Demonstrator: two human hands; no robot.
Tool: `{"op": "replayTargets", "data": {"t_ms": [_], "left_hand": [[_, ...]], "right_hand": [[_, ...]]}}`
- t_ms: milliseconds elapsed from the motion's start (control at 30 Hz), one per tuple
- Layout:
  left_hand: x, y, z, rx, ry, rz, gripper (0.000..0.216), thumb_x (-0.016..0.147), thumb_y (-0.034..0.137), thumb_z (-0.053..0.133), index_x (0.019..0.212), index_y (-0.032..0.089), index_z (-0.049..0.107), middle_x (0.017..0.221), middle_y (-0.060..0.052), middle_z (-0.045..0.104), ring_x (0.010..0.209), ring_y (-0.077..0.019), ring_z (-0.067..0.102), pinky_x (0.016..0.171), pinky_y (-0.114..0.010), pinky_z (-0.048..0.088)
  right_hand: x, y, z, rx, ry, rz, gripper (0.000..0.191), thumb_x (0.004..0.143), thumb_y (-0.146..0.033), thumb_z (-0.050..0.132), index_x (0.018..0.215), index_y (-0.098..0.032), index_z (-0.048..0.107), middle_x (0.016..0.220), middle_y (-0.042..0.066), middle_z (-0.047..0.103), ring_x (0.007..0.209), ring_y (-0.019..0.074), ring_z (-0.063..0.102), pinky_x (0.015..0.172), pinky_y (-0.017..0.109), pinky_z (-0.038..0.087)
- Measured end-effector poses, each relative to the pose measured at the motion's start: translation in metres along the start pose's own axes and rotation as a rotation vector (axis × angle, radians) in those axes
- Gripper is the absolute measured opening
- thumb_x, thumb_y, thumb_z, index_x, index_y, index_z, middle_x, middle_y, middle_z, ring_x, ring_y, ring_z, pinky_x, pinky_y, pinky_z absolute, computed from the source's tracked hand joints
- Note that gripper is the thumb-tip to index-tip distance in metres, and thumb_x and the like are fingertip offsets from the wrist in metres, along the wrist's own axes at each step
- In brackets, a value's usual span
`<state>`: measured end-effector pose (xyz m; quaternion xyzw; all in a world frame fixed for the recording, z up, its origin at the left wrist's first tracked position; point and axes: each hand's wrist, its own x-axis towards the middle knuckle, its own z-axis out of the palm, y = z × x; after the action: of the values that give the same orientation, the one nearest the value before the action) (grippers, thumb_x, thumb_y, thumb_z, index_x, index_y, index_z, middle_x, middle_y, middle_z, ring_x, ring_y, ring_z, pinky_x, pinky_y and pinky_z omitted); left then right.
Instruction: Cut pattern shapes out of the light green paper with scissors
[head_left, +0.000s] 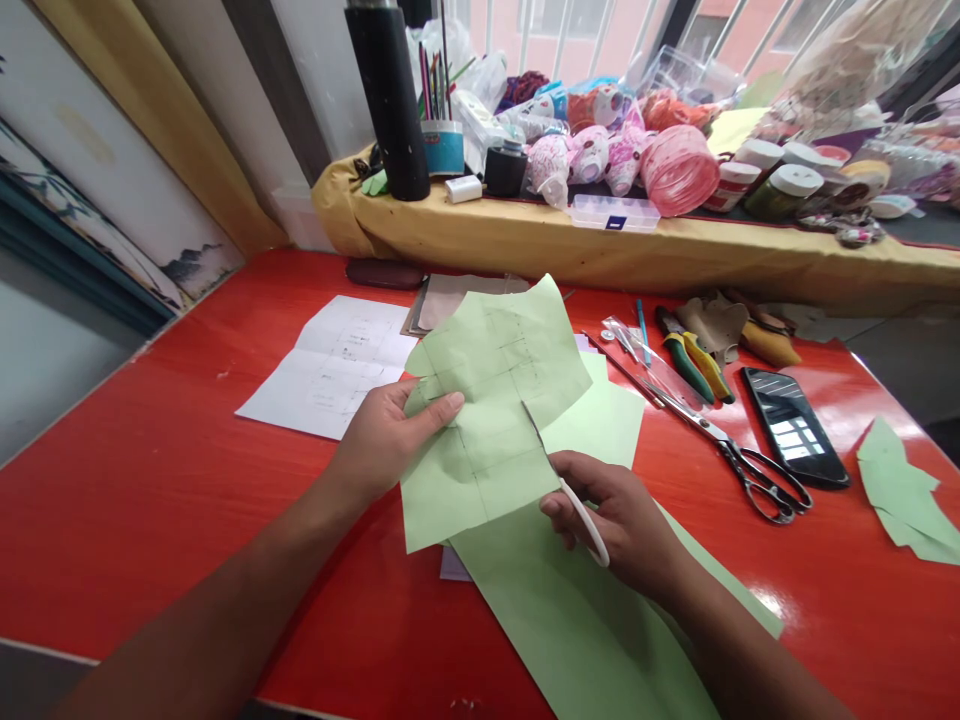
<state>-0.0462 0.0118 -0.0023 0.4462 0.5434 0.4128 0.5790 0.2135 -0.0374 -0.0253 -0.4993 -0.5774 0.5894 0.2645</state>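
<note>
The left hand pinched a pale green paper sheet between thumb and fingers, while the right hand closed around white-handled scissors, their thin blade running up into the sheet. The sheet, marked with faint ruled lines, was held just above a larger green sheet. It looked light and soft, apt to flop and crease, so a gentle hold close to the blade, near its edge, seemed best. The glossy red tabletop might let loose paper slide. On it lay a white paper sheet with handwriting, pliers with green and yellow grips, black-handled steel scissors, a black phone and green offcuts. Beyond, a yellow-draped shelf carried a black flask and a pink roll, before a railed window.
</note>
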Motion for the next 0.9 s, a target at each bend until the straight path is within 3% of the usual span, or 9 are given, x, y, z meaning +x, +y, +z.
{"op": "replayTargets", "data": {"t_ms": [900], "left_hand": [[-0.0006,-0.0002,-0.0001,0.037,0.008,-0.001,0.031,0.083,0.052,0.089,0.085,0.023,0.081,0.085,-0.006,0.083,0.078,-0.0277,0.081,0.065,-0.035,0.066]], "right_hand": [[0.0003,0.0003,-0.0001,-0.020,0.006,0.017,0.050,0.089,-0.071,0.075,0.091,-0.023,0.061,0.066,-0.004,0.054,0.057,0.0156,0.055,0.054,0.028,0.050]]}}
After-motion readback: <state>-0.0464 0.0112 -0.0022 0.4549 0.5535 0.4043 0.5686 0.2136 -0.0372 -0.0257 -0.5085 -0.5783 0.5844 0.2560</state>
